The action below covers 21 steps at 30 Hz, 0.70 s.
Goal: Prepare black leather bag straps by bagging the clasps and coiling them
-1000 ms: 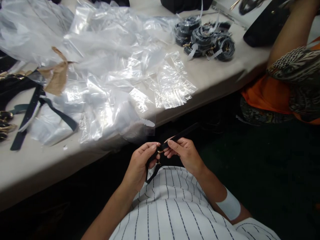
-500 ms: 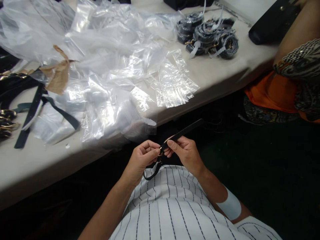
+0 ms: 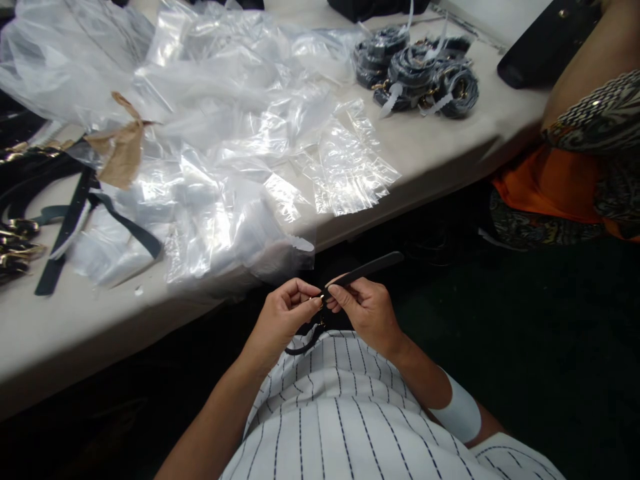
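Observation:
A narrow black strap [image 3: 373, 267] runs between my two hands, close in front of my lap. My left hand [image 3: 290, 308] pinches it at a small gold-coloured metal fitting [image 3: 321, 301], thumb against fingertips. My right hand [image 3: 367, 308] grips the flat strap just beyond the fitting, with the thumb on top, and its free end sticks out up and to the right. Below the hands another stretch of black strap [image 3: 304, 348] curves down against the striped garment, with a bit of gold hardware near it. The fingers partly hide the fitting.
Clear plastic bags [image 3: 225, 133] are heaped across the table [image 3: 440, 150]. Wrapped, coiled straps [image 3: 420, 70] stand at its far right. Loose black straps [image 3: 65, 230] and a brown paper scrap [image 3: 120, 150] lie left. Another person's arm [image 3: 590, 67] is at the right, beside a black bag [image 3: 547, 47].
The strap's free end has dipped slightly and turned in my right hand. The lower loop has shifted a little. Both hands keep their pinch in nearly the same place.

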{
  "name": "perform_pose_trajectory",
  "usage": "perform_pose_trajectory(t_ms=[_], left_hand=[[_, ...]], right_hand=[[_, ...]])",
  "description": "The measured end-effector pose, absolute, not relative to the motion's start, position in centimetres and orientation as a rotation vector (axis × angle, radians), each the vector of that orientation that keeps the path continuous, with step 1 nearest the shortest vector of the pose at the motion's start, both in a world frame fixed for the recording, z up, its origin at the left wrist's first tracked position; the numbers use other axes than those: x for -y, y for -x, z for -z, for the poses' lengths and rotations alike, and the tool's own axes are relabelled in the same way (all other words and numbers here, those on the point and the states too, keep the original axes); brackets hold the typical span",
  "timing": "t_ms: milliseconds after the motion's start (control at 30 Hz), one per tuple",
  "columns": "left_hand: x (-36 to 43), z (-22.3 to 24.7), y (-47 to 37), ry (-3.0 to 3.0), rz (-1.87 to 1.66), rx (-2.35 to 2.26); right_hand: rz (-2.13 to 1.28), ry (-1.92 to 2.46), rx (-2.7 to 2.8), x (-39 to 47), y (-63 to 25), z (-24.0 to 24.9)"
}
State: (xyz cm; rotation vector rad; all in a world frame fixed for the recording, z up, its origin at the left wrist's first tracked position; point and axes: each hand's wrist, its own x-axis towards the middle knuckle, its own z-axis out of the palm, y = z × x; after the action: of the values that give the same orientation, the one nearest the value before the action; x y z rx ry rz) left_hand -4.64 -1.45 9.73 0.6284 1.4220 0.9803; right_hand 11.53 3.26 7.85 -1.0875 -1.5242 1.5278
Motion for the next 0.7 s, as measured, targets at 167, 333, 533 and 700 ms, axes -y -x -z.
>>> perform_pose_trajectory(t_ms=[167,333,533,700], left_hand=[[1.3,-9.9,4.5,-0.628,-0.99,-1.422],[1.5,-9.4,4.0,-0.662,-1.052,-1.498],[2.3,-8.8,2.3,-0.858,-1.19,-1.652],[2.6,-8.7,2.1,-0.931,-1.181,-1.676]], right_hand=[[-1.452,1.125,1.584,-3.2,-11.6,-7.7],[-1.277,1.093,1.744,-2.9,-11.6,-8.3],[-1.099,1.199,1.694,-2.3,-11.5,-8.4],[-1.089,1.131,1.711,-2.0,-11.7,-8.7]])
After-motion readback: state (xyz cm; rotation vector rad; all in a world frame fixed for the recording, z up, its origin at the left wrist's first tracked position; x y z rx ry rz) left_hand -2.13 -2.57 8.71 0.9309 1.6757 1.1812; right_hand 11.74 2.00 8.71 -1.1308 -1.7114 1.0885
